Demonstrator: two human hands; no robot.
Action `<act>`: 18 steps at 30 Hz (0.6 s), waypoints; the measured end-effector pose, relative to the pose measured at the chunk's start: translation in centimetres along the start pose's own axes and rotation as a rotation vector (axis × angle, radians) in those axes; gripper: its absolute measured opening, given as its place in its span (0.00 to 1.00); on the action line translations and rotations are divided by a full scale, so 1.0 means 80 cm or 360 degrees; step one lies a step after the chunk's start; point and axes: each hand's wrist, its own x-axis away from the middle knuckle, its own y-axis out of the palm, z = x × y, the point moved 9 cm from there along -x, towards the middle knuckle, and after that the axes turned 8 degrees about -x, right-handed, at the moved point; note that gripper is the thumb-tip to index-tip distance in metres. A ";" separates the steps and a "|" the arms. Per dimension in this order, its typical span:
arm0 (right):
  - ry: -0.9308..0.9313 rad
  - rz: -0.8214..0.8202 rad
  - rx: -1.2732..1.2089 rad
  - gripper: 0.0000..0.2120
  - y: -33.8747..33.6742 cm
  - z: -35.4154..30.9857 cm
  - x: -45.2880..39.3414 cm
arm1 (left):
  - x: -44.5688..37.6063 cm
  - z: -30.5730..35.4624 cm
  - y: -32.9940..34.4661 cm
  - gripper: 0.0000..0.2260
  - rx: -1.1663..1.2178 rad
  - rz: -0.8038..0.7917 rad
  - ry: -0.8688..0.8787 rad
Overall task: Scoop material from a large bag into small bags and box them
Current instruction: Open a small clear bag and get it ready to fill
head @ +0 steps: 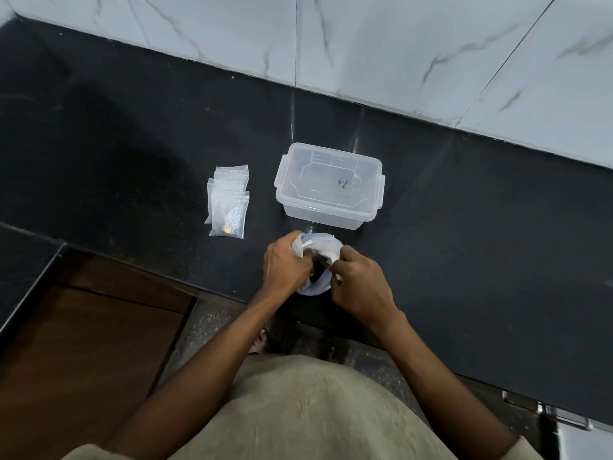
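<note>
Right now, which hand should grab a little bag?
Probably the left hand: the small bags lie on its side of the large bag. The right hand would have to cross over.

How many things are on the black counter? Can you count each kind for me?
Small clear bags: 3, as far as the overlapping pile shows
Clear plastic box with lid on: 1
Large white bag, held by the left hand and right hand: 1
Total: 5
</note>
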 end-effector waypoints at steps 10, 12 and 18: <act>0.0203 0.0043 -0.0194 0.06 0.002 0.019 -0.007 | 0.002 -0.015 0.013 0.16 0.0751 -0.0222 -0.0371; 0.0271 0.0105 -0.0243 0.07 -0.003 0.025 -0.008 | 0.005 -0.022 0.012 0.20 0.0845 -0.0214 -0.0435; 0.0365 0.0120 -0.0260 0.08 0.002 0.030 -0.009 | 0.015 -0.047 0.012 0.13 0.0696 -0.0070 -0.0617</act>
